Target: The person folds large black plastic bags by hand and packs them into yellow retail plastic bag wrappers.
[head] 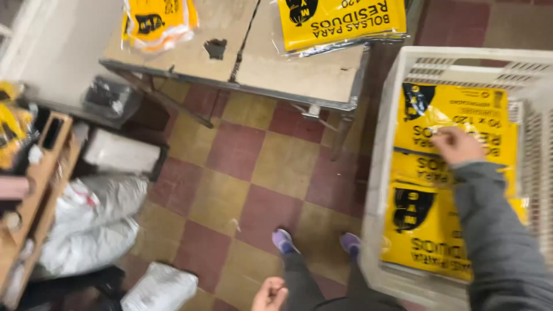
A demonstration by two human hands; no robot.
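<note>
Yellow plastic packet point(455, 118), flat, with black print, lying uppermost in a white perforated crate point(385, 132) at the right of the view. A second yellow packet point(426, 230) of the same kind lies nearer the viewer in the same crate, partly under the first. The right hand point(457, 145), in a grey sleeve, rests on the upper packet near its middle, fingers curled and pinching the wrapping. The left hand point(269, 295) hangs at the lower edge of the view, well apart from the crate, fingers loosely curled and holding nothing. Between the two hands, the person's feet in purple shoes point(283, 241) stand on a floor point(236, 173) of red and tan tiles. Beyond the crate, a worn table point(299, 75) carries a further yellow packet point(340, 20) and, at its far left, another point(156, 20). At the left of the view: white sacks point(95, 224) on the floor beside a wooden frame point(40, 178).
</note>
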